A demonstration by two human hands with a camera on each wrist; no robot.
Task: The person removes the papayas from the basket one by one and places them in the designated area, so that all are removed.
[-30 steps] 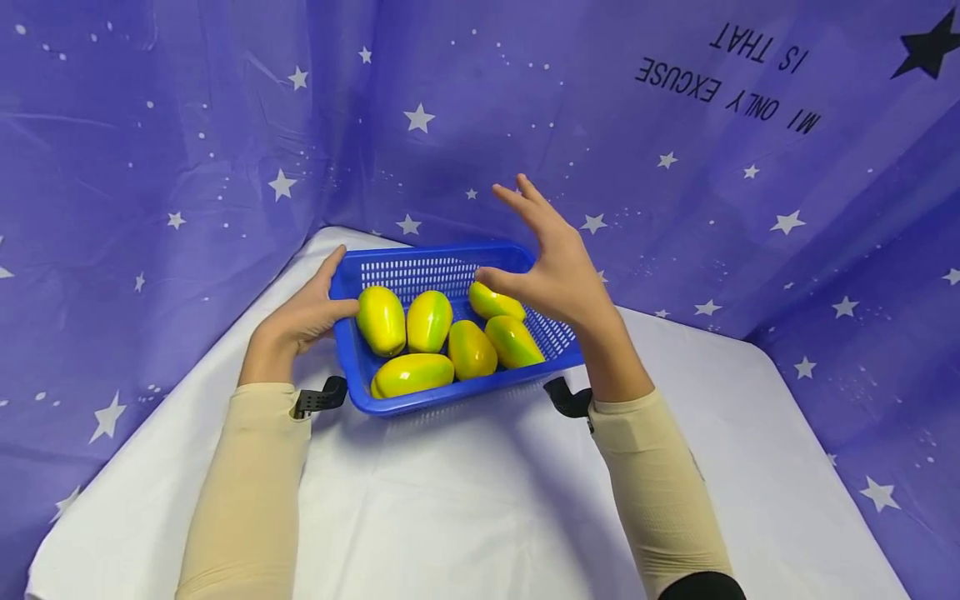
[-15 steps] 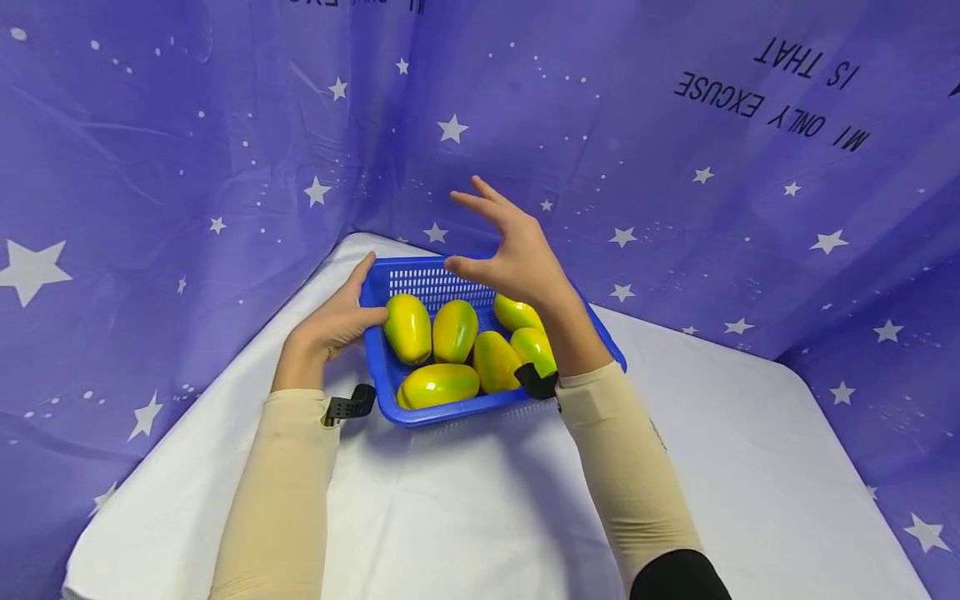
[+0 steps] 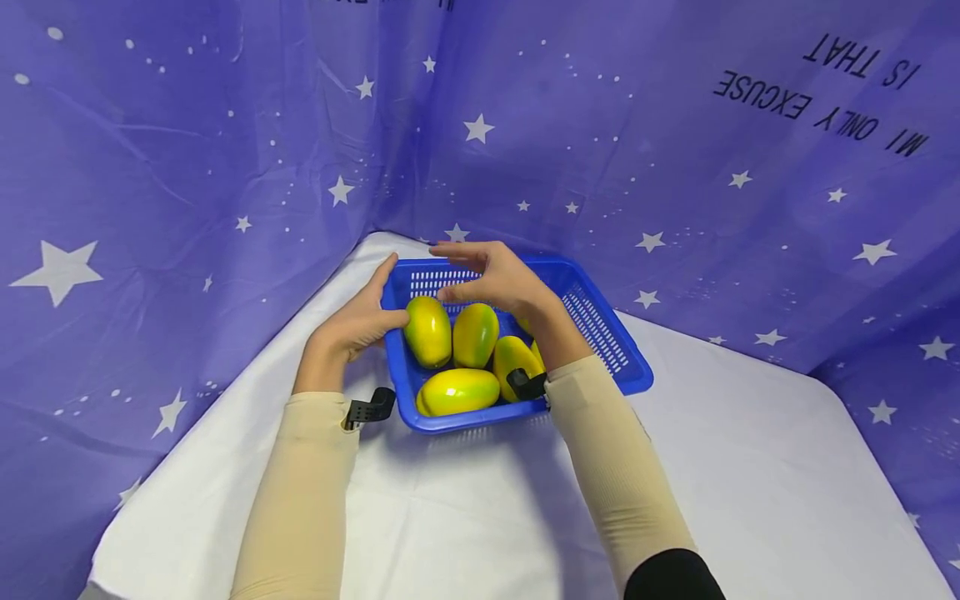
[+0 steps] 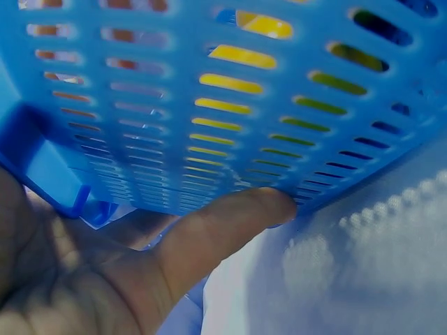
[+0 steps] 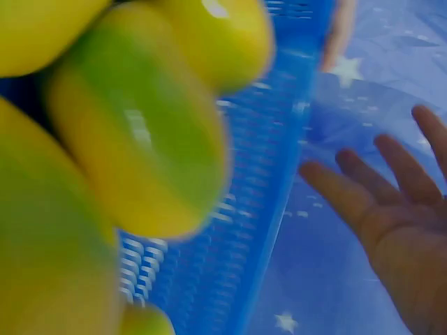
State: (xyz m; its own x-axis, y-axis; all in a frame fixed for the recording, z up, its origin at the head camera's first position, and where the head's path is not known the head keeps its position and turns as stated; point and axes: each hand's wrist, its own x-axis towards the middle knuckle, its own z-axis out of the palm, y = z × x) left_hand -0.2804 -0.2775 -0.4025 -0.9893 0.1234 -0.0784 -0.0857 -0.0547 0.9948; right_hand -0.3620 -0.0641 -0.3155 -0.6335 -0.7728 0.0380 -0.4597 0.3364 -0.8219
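Observation:
A blue slotted basket stands on the white table and holds several yellow-green fruits, among them one at the left and one at the front. My left hand holds the basket's left wall, thumb hooked over the rim and fingers along the outside. In the left wrist view a finger lies against the slotted wall. My right hand hovers over the fruits with fingers straight and spread, holding nothing. The right wrist view shows blurred fruit close up and the spread fingers.
The white tablecloth stretches toward me and to the right of the basket. Purple star-printed cloth walls the table at the left and back, close behind the basket. A black camera mount sits on each wrist.
My right hand has come down and to the left, from high above the basket's right side to just over the left fruits. My left hand has stayed on the rim.

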